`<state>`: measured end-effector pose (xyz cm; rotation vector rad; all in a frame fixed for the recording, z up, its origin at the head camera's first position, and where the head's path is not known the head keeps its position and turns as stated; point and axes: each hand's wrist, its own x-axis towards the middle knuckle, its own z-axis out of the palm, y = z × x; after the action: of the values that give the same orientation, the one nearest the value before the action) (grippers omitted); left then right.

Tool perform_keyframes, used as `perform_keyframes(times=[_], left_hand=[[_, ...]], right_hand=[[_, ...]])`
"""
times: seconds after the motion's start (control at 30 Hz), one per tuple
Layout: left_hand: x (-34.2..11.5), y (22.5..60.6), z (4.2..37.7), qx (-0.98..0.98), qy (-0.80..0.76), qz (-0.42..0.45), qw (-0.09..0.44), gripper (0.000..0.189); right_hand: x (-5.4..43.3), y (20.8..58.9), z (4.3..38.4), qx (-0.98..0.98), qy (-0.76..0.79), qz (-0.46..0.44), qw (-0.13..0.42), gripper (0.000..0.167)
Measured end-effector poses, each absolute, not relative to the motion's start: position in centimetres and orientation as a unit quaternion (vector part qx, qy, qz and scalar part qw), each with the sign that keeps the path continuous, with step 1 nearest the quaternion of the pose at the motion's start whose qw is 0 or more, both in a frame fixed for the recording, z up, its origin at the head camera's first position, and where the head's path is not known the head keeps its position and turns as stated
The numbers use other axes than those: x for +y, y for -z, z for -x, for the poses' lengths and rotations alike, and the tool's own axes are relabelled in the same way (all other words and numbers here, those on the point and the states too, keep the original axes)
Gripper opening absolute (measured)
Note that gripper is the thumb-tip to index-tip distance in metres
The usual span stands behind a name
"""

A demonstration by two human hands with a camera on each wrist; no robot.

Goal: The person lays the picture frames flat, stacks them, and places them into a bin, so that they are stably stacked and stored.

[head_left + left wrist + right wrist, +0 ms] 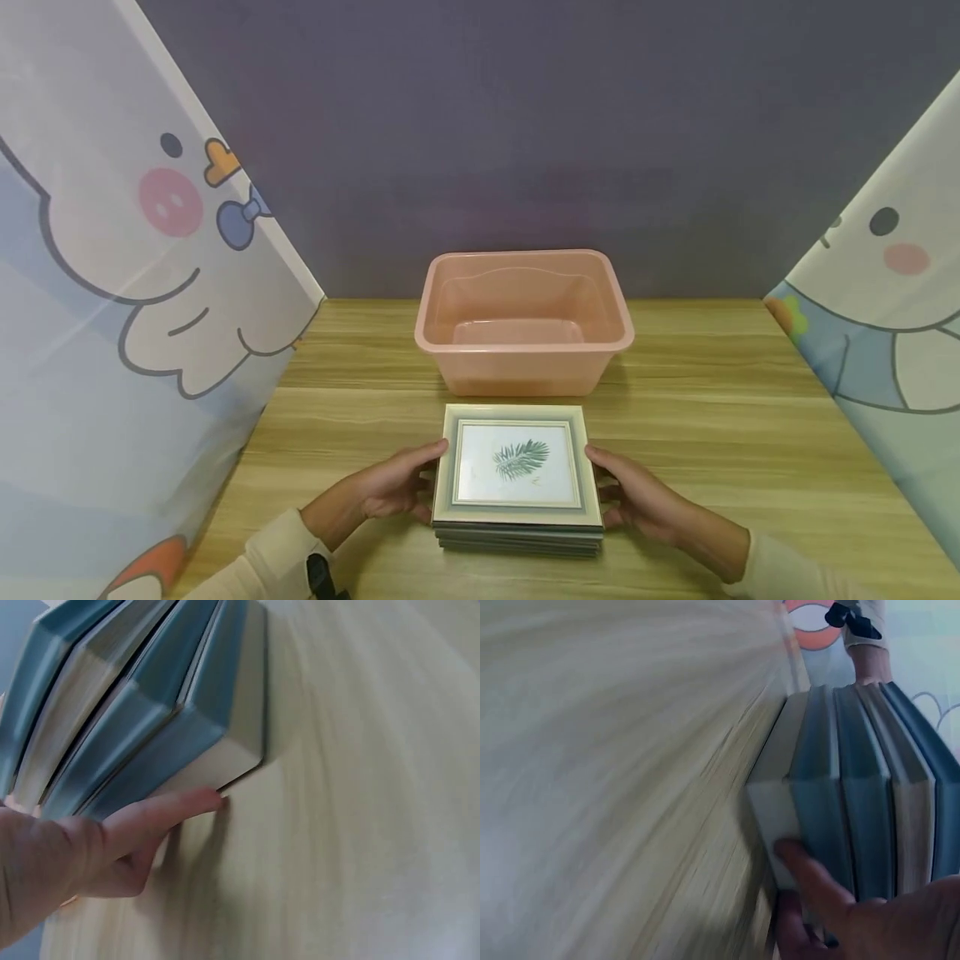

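A stack of picture frames (517,540) sits in front of me on the wooden table. On its top frame (517,514), cream and grey-green, a green leaf print shows behind the pane. My left hand (397,483) grips the stack's left side, thumb near the upper edge and the other fingers lower down. From the opposite side my right hand (641,498) holds it in the same way. Both wrist views show layered blue-grey and pale edges of the stacked frames (161,705), with a finger (814,881) of the right hand pressed along them.
Just behind the stack stands a pink plastic tub (525,371) with nothing visible inside. A dark grey panel (487,150) rises at the table's far edge. Cartoon-printed cloths flank the wooden table (720,400) on the left (90,350) and right (900,367).
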<state>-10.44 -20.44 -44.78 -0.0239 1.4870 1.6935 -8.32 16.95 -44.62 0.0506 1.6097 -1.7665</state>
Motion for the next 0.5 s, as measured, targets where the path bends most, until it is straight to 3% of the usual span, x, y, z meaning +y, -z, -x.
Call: perform_keyframes(times=[0.3, 0.5], left_hand=[[-19.5, 44.8, 9.8, 0.602, -0.685, 0.035, 0.410, 0.072], [-19.0, 43.5, 9.9, 0.586, -0.703, 0.029, 0.401, 0.071]], right_hand=[[16.7, 44.3, 8.1, 0.641, 0.681, -0.042, 0.352, 0.053], [16.8, 43.0, 8.7, 0.667, 0.671, -0.056, 0.317, 0.064]])
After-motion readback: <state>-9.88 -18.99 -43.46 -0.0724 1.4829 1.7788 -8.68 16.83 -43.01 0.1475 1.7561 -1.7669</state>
